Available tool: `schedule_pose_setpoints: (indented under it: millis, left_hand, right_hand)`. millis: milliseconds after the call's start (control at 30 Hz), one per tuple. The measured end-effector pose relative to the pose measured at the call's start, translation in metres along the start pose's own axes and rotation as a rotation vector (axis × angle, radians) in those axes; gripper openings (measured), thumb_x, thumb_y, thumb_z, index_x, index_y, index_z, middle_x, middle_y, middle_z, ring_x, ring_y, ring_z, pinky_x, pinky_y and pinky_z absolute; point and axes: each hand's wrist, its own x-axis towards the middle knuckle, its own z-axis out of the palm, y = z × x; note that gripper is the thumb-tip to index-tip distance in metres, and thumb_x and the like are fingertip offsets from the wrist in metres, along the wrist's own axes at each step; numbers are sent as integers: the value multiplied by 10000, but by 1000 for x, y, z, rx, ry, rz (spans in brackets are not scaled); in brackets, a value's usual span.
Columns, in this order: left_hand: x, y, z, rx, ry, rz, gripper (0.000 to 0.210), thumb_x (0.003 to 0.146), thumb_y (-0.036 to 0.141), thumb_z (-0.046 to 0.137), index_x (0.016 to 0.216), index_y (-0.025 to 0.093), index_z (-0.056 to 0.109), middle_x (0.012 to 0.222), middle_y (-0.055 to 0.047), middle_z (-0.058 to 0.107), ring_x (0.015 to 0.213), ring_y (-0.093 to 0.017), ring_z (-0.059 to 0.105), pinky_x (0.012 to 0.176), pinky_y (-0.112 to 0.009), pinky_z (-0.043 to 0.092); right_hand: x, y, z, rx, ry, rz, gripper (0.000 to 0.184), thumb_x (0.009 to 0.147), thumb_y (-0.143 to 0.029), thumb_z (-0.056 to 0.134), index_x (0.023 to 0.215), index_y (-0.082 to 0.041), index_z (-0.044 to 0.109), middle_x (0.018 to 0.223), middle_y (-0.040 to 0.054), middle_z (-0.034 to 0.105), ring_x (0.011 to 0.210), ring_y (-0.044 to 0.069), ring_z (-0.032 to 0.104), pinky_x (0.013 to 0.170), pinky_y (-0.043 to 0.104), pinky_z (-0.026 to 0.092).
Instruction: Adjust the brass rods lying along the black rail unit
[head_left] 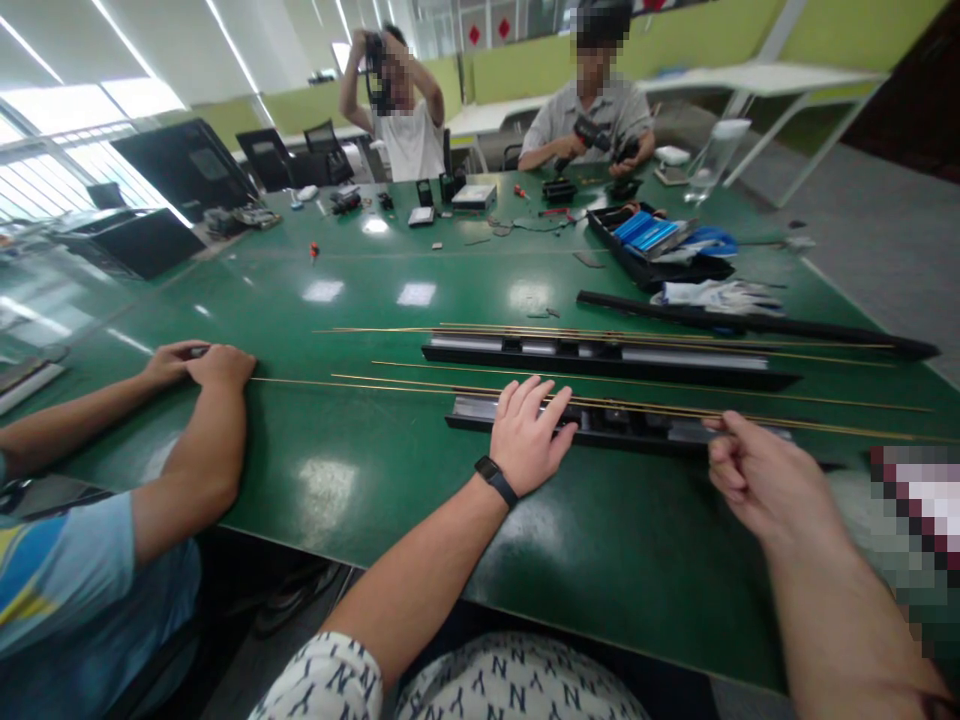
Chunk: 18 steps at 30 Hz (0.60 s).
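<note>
My left hand [529,435], with a black band on its wrist, lies with spread fingers over several thin brass-coloured rods [420,388] and the near black channel [469,420]. To the right, the curled fingers of my right hand [772,480] pinch at the same rods by the channel's right part. The fingertips partly hide which rod they hold. Clear or silvery pieces sit inside the near channel. Just beyond, a second black channel [712,372] lies roughly parallel, with more thin rods [382,329] along it.
At left, a co-worker's hands [202,362] meet at the table, near the rods' left end. Farther back are a black tray [645,265] with blue packets, a long black bar [817,325] and white gloves [720,296]. Two people sit across the green table [300,310].
</note>
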Motion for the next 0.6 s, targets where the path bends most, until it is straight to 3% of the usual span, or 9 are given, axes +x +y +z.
schedule_pose_setpoints:
  millis: [600]
  left_hand:
    - [0,-1,2,-26,18,11,449,995,372,601,1423,235,604,1437,-111,642,1444,-289,500,1271,-522,286]
  right_hand:
    - [-3,1,3,21,-44,-30,308,824,-434,818,868,-154,697,494,-31,558,285,53,353,252,149,221]
